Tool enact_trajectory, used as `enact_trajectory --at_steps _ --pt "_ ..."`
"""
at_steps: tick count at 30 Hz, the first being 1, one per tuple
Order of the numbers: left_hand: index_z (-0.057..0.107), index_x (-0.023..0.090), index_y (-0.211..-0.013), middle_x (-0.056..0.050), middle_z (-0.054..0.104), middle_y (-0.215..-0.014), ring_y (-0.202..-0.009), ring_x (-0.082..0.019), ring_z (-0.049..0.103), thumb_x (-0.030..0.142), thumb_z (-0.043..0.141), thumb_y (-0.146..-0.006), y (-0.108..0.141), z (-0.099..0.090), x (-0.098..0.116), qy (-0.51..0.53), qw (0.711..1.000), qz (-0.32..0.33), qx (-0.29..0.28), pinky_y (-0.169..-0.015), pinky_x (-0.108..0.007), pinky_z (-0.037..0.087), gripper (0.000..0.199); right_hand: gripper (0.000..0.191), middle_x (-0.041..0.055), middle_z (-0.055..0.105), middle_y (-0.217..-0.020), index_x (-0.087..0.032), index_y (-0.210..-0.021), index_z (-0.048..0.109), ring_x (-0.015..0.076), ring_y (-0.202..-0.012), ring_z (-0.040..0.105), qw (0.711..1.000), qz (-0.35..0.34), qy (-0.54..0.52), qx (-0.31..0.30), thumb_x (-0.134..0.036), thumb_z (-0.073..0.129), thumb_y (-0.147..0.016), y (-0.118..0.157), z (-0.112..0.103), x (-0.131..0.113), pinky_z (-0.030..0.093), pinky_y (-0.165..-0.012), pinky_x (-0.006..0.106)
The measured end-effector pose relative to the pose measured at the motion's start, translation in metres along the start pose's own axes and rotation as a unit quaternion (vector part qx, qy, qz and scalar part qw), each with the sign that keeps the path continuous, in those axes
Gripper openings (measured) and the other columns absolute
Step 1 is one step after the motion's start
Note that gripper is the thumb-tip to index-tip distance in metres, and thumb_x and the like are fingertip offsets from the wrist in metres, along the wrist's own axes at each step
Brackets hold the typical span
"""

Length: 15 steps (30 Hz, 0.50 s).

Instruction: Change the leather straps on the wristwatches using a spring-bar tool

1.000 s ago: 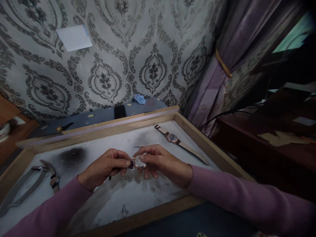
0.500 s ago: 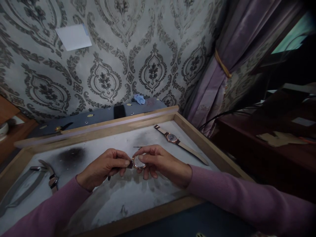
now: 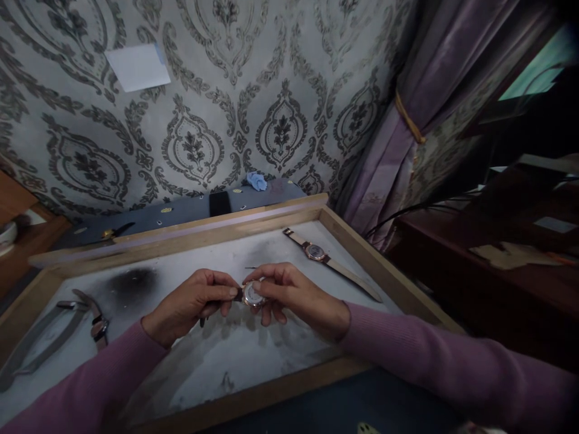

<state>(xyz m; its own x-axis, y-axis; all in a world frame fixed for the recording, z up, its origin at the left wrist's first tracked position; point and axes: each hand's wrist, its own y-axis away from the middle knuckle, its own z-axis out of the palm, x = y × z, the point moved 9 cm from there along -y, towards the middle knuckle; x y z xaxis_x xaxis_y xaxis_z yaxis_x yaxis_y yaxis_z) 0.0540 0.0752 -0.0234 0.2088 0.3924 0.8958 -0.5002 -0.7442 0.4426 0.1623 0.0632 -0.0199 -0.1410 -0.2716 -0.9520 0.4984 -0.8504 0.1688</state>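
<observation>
Between my hands, above the white tray floor, is a wristwatch (image 3: 252,295) with a round silvery face or back and a rose-gold rim. My left hand (image 3: 199,299) pinches its dark strap on the left. My right hand (image 3: 289,295) grips the case from the right, its thumb lying over the case and covering part of it. A thin dark tool tip shows just behind the right fingers. Farther back on the right, a second watch (image 3: 314,252) lies stretched out. At the left, another watch (image 3: 99,328) rests beside grey-handled pliers (image 3: 49,337).
A wooden frame (image 3: 393,277) edges the white tray. Behind it, on a dark blue cloth, are a black phone-like object (image 3: 219,204) and a crumpled blue cloth (image 3: 257,181). A purple curtain (image 3: 384,163) hangs at the right, beside a dark red table (image 3: 452,265).
The watch has tilted slightly in my hands, so its round silvery surface shows more clearly. Both hands keep their grip almost in place.
</observation>
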Motion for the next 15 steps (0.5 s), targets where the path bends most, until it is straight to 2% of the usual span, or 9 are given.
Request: enact_trajectory --at_steps 9,15 --pt "0.066 0.011 -0.071 0.004 0.054 -0.047 -0.035 -0.002 0.021 0.029 0.068 -0.068 0.0016 0.0005 0.0048 -0.001 1.000 0.018 0.011 -0.037 -0.020 0.007 0.019 0.023 0.0004 0.063 -0.065 -0.012 -0.092 0.060 0.0069 -0.044 0.058 0.999 -0.023 0.036 0.002 -0.033 0.063 -0.082 0.0017 0.0036 -0.0073 0.035 -0.034 0.014" --pt "0.066 0.011 -0.073 0.005 0.054 -0.047 -0.037 -0.002 0.022 0.031 0.068 -0.069 0.0035 0.0007 0.0076 -0.024 0.999 0.036 0.016 -0.039 -0.020 0.009 0.021 0.031 -0.0006 0.063 -0.061 -0.013 -0.093 0.060 0.0063 -0.041 0.054 0.999 -0.022 0.038 0.000 -0.039 0.067 -0.079 0.0028 0.0038 -0.0073 0.033 -0.032 0.014"
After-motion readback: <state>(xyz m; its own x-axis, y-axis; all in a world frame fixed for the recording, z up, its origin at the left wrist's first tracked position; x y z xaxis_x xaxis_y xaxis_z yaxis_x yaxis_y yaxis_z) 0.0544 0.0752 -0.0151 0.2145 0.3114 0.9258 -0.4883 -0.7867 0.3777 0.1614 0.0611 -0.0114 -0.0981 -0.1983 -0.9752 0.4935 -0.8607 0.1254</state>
